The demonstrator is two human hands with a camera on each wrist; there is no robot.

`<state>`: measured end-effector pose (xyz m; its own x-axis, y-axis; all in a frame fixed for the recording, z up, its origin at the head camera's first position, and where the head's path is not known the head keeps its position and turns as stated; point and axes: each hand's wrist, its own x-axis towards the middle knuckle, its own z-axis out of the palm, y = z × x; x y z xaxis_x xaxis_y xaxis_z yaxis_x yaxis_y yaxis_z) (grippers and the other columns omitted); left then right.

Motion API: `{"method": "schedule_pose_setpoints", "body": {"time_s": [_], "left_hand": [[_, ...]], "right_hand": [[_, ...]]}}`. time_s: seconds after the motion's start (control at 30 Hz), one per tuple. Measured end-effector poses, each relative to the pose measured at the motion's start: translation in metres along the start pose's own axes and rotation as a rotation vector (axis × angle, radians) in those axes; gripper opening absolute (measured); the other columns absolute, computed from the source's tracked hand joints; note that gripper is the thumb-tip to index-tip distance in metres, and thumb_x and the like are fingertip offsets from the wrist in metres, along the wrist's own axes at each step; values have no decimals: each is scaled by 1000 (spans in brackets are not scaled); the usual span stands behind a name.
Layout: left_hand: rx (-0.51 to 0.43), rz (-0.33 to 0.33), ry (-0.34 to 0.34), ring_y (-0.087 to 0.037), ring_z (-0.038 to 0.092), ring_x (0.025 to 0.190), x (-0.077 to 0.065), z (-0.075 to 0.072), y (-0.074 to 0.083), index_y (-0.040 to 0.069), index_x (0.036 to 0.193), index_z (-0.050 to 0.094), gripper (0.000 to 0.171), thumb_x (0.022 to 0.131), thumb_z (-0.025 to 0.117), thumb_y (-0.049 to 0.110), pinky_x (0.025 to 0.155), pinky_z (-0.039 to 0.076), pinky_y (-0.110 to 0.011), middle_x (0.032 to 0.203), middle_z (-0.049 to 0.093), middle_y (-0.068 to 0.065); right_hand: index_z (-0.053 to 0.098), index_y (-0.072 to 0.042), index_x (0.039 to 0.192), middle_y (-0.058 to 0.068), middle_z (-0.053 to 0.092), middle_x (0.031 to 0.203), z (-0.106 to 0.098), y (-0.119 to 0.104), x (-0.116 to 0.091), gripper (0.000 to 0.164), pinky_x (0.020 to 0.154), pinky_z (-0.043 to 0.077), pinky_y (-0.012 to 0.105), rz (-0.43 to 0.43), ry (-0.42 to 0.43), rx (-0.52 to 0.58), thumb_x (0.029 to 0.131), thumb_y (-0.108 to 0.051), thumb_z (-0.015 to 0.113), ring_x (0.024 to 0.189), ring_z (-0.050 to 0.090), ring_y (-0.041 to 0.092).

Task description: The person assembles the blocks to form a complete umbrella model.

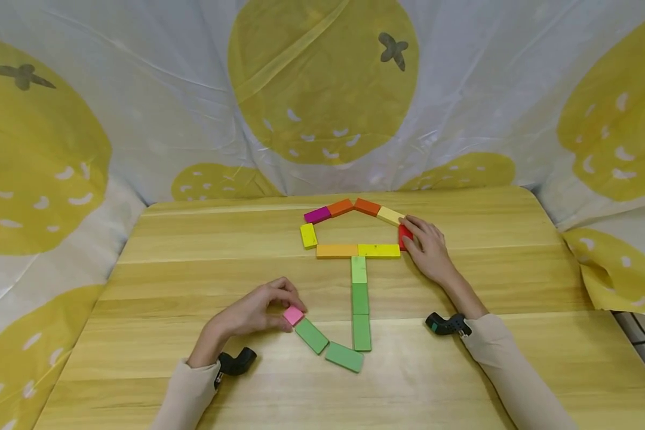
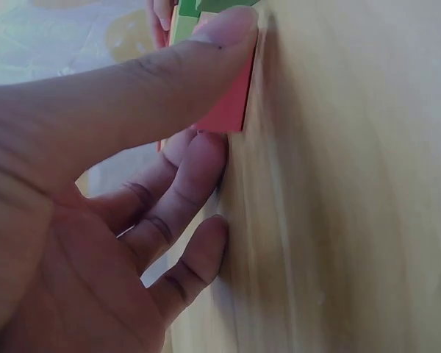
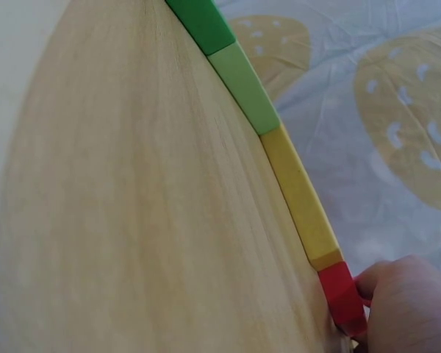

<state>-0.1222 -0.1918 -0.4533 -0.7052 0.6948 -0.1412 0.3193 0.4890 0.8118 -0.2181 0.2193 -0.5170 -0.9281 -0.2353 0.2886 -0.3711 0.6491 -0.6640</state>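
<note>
Between thumb and fingers, my left hand [image 1: 260, 306] pinches a pink block [image 1: 293, 315] lying at the upper left end of a green block [image 1: 312, 335]. A second green block [image 1: 344, 356] slants from there toward the foot of a straight green column [image 1: 361, 304]. In the left wrist view the thumb [image 2: 169, 73] lies over the pink block [image 2: 228, 110]. My right hand [image 1: 430, 248] holds a red block [image 1: 404, 237] with curled fingers, partly covering it. This red block [image 3: 342, 298] is near the end of the long yellow block [image 3: 301, 198] in the right wrist view.
Above the column lie an orange block [image 1: 337, 251] and a yellow block [image 1: 378, 251] in a row. A purple block [image 1: 317, 215], two orange-red blocks, a pale yellow block [image 1: 390, 215] and a small yellow block [image 1: 309, 236] form an arch. Behind the wooden table [image 1: 193, 257] hangs a patterned cloth [image 1: 193, 89].
</note>
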Motion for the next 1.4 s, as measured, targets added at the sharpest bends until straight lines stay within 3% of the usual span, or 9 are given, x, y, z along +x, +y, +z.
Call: {"method": "schedule_pose_setpoints", "body": {"time_s": [1.0, 1.23, 1.4], "left_hand": [[39, 8, 2, -13, 56, 107, 4, 3, 7, 18, 112, 78, 31, 83, 87, 10, 96, 54, -29, 113, 58, 0], [47, -38, 10, -15, 57, 105, 0, 0, 7, 16, 123, 73, 44, 83, 88, 24, 96, 52, -28, 117, 60, -1], [80, -46, 85, -20, 58, 109, -7, -11, 6, 14, 134, 67, 53, 88, 85, 30, 99, 52, -36, 121, 62, -3]], "right_hand": [[53, -1, 149, 25, 47, 155, 0, -3, 6, 44, 123, 12, 70, -5, 1, 2, 107, -14, 53, 143, 41, 47], [52, -1, 150, 25, 45, 157, 0, -5, 8, 45, 123, 11, 69, 1, -17, 8, 108, -15, 52, 145, 40, 46], [47, -2, 154, 25, 43, 159, -3, -7, 9, 47, 124, 10, 68, 30, -35, 23, 110, -20, 48, 147, 36, 46]]}}
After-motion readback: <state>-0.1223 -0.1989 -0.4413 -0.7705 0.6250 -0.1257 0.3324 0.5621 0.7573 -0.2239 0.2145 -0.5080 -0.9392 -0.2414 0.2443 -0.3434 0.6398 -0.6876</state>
